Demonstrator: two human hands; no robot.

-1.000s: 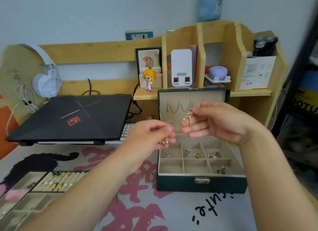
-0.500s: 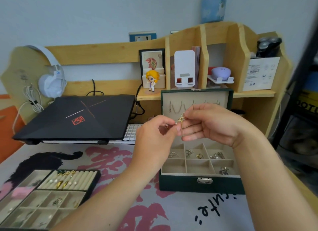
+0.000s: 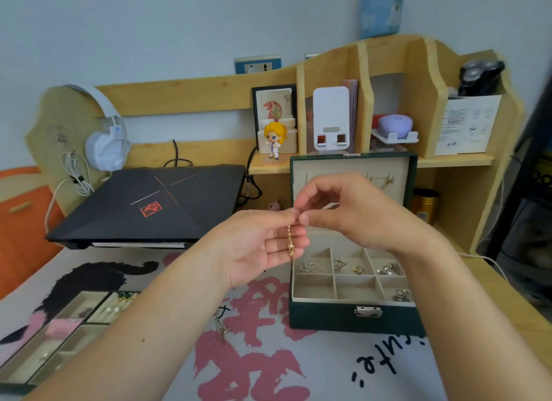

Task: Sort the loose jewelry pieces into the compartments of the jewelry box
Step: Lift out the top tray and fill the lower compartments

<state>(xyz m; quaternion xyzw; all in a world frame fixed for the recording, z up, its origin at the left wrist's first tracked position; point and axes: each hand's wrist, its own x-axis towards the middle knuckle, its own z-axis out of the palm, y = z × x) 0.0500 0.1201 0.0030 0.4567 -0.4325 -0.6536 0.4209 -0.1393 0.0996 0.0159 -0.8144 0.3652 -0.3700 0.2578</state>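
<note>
A person sits at a desk covered by a white mat [image 3: 313,368] printed with pink and black brushwork, both bare forearms reaching forward. At the near left edge lies a shallow beige insert tray [image 3: 56,338], its slots holding pearl and green pieces and something pink. On the mat between the arms rests one small loose silver earring [image 3: 221,329], not yet sorted.

Further in, the two hands meet above the front left corner of the open green jewelry box [image 3: 352,320]. The left hand [image 3: 257,248] is turned palm up, fingers loosely curled, its thumb and forefinger pinched on the top of a thin gold chain piece [image 3: 290,245] that hangs straight down across the palm. The right hand [image 3: 346,212] pinches the same top end from the other side, its remaining fingers arched open.

A second ago the hands were apart, each with an end, and the piece was strung between them; now they have closed together and the piece dangles freely, its lower tip just above the box's left rear compartment. It looks straightened and ready to be lowered in or hung up.

The box's six beige compartments hold silver and gold pieces in the rear three and the front right one; the front left and front middle look empty. Fine necklaces hang inside the raised lid [image 3: 352,173].

Behind stand a closed black laptop [image 3: 155,206], white headphones [image 3: 107,144] and a wooden shelf unit [image 3: 388,81].
</note>
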